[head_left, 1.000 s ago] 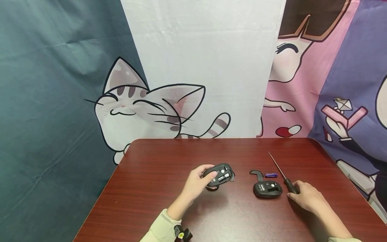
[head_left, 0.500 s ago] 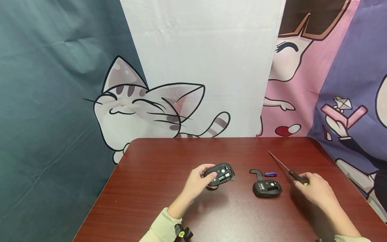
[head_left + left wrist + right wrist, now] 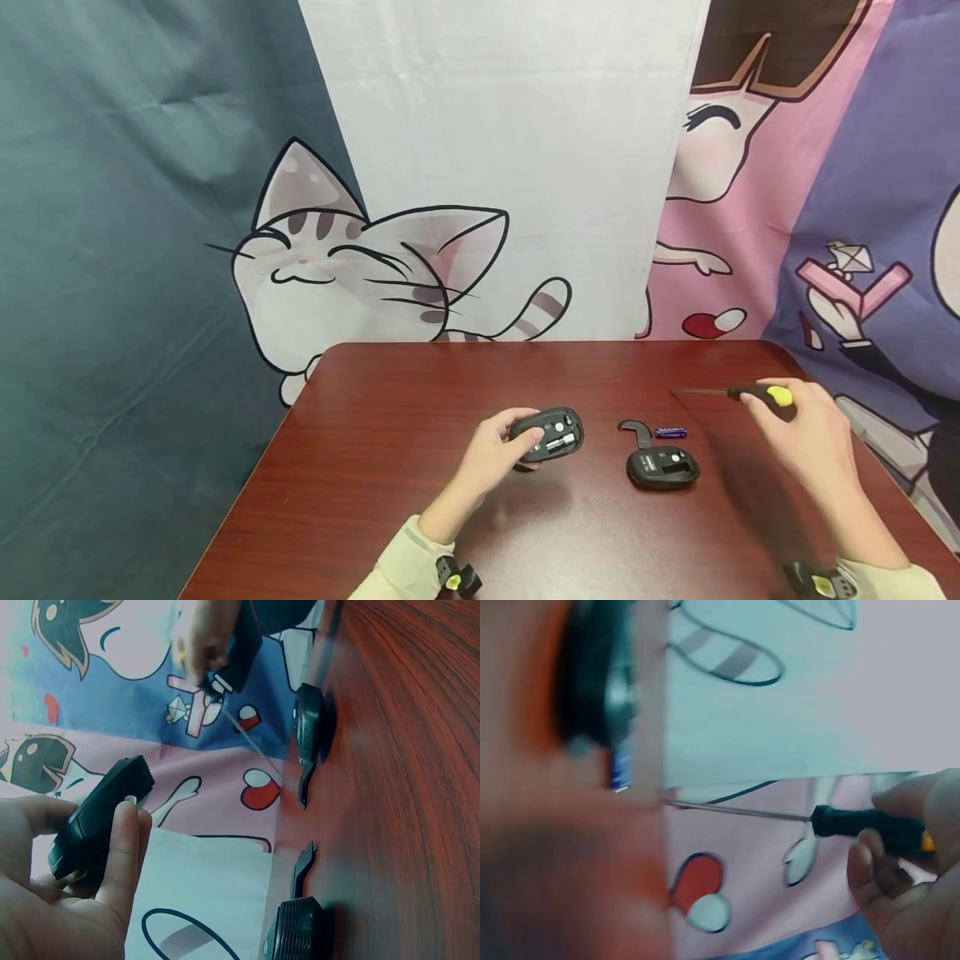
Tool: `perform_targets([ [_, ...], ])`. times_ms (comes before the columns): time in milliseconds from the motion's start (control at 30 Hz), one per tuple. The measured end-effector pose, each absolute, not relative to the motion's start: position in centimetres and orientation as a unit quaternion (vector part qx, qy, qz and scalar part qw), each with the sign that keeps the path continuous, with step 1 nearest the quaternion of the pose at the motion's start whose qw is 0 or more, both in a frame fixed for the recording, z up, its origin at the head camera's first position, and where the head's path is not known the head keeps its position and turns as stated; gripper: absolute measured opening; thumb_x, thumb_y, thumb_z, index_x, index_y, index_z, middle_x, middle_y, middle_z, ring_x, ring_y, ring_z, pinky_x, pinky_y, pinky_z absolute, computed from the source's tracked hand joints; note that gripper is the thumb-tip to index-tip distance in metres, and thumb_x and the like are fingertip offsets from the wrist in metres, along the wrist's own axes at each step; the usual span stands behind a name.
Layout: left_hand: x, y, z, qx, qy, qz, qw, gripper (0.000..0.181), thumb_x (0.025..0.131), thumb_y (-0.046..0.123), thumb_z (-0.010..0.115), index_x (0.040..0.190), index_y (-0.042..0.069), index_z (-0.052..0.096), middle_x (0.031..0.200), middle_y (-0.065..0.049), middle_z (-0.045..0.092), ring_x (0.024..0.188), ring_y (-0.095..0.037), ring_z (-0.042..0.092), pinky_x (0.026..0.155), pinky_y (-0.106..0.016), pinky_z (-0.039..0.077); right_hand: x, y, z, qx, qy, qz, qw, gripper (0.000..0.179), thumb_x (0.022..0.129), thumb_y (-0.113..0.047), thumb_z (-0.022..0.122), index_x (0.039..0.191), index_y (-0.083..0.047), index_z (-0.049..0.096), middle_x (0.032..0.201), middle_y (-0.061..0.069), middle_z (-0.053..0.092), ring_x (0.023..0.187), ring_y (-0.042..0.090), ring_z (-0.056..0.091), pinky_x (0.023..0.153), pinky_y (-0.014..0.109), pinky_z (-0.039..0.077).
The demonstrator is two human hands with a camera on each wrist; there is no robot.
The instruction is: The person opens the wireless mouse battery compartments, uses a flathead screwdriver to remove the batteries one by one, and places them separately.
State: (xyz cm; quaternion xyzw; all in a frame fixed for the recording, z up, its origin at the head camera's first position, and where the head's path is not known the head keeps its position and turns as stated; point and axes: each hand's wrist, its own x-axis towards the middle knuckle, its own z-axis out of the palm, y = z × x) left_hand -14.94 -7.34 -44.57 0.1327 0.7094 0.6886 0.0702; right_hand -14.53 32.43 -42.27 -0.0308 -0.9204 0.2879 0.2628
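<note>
My left hand (image 3: 483,458) holds a black computer mouse (image 3: 553,427) above the table, underside showing. Its battery bay is uncovered, and a battery (image 3: 559,442) lies inside. In my right hand (image 3: 813,437) I grip a screwdriver (image 3: 750,392) with a black and yellow handle. Its thin shaft points left, lifted over the table's right side, as the right wrist view also shows. Between the hands a second mouse (image 3: 663,468) rests underside up, its bay without a battery. A curved black cover (image 3: 637,431) and a blue battery (image 3: 671,432) lie just behind it.
The brown wooden table (image 3: 420,375) ends at a cartoon-printed cloth (image 3: 525,167) behind it. In the left wrist view a ribbed black object (image 3: 296,930) stands on the table below the held mouse; the head view mostly hides it.
The right hand has lifted the screwdriver off the table and moved right and away from me; its shaft has swung nearly level. The left hand has tilted the mouse slightly.
</note>
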Motion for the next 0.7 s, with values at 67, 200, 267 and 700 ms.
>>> perform_targets([
  [67, -14.9, -7.4, -44.6, 0.132, 0.712, 0.686, 0.073, 0.037, 0.097, 0.017, 0.069, 0.129, 0.000, 0.064, 0.109, -0.021, 0.070, 0.075, -0.019, 0.073, 0.075, -0.062, 0.060, -14.1, 32.1, -41.3, -0.035, -0.908, 0.305, 0.286, 0.033, 0.092, -0.022, 0.073, 0.117, -0.002, 0.068, 0.113, 0.026, 0.062, 0.106, 0.038, 0.056, 0.076, 0.047, 0.041],
  [200, -15.0, -7.5, -44.7, 0.129, 0.712, 0.686, 0.077, 0.036, 0.097, 0.017, 0.068, 0.129, 0.000, 0.063, 0.109, -0.021, 0.070, 0.074, -0.020, 0.073, 0.075, -0.063, 0.060, -12.9, 31.0, -39.4, -0.041, -0.863, 0.400, 0.307, 0.033, 0.090, -0.018, 0.077, 0.119, -0.006, 0.070, 0.107, -0.007, 0.066, 0.096, 0.002, 0.060, 0.073, 0.012, 0.041],
  [267, -15.1, -7.6, -44.7, 0.126, 0.711, 0.688, 0.076, 0.036, 0.097, 0.017, 0.068, 0.128, -0.001, 0.063, 0.108, -0.021, 0.070, 0.074, -0.020, 0.073, 0.075, -0.062, 0.060, -12.2, 30.4, -38.6, -0.037, -0.829, 0.465, 0.308, 0.033, 0.090, -0.011, 0.077, 0.121, -0.004, 0.069, 0.100, -0.019, 0.066, 0.087, -0.010, 0.060, 0.075, 0.002, 0.042],
  [700, -15.2, -7.7, -44.3, 0.114, 0.711, 0.690, 0.075, 0.035, 0.098, 0.018, 0.066, 0.126, -0.002, 0.063, 0.105, -0.019, 0.069, 0.074, -0.018, 0.072, 0.078, -0.059, 0.061, -10.8, 28.8, -37.0, 0.196, -0.395, 0.853, 0.279, 0.034, 0.089, 0.032, 0.040, 0.121, 0.023, 0.049, 0.108, 0.030, 0.067, 0.093, 0.034, 0.073, 0.087, 0.037, 0.061],
])
